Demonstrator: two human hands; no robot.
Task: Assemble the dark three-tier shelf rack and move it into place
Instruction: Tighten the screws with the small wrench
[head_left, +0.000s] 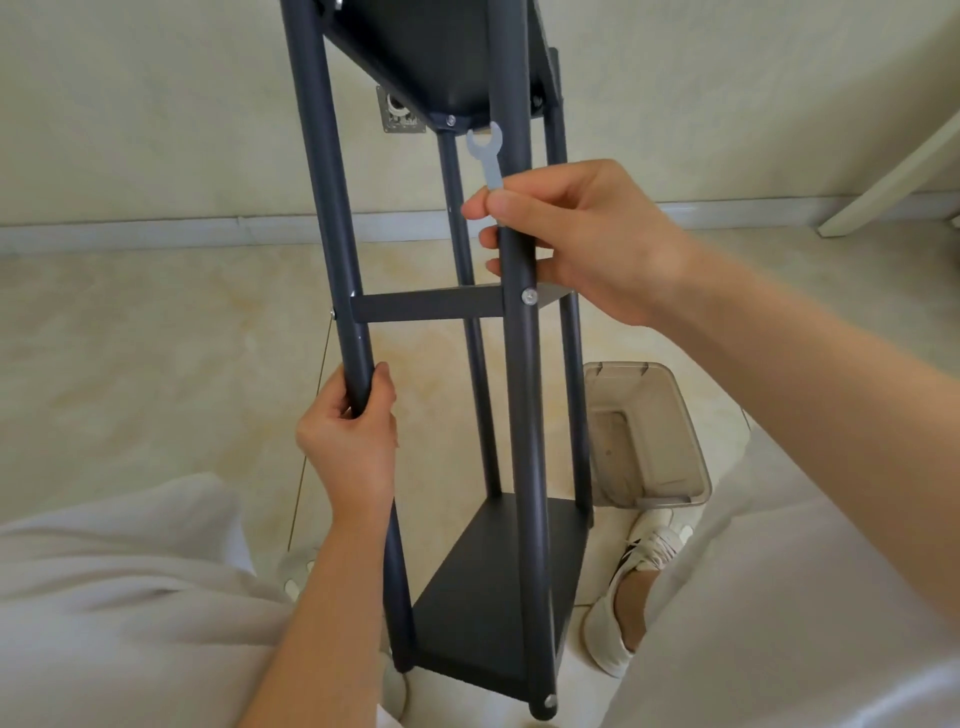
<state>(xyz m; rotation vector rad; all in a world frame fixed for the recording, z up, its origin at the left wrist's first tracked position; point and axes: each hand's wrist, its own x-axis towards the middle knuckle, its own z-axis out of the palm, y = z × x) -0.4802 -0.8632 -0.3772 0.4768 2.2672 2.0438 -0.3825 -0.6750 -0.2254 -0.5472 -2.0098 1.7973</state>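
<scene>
The dark three-tier shelf rack stands upright between my knees, its four round posts joined to three flat shelves by silver bolts. My left hand grips the near left post below the middle shelf. My right hand curls round the near right post just above the middle shelf and also pinches a small flat silver spanner between thumb and forefinger. The spanner's open jaw points up, near the bolt under the top shelf.
A clear smoky plastic bin sits on the tiled floor right of the rack. My white-trousered legs and light shoes flank the base. A wall with a metal socket plate rises behind, and a white furniture leg slants at right.
</scene>
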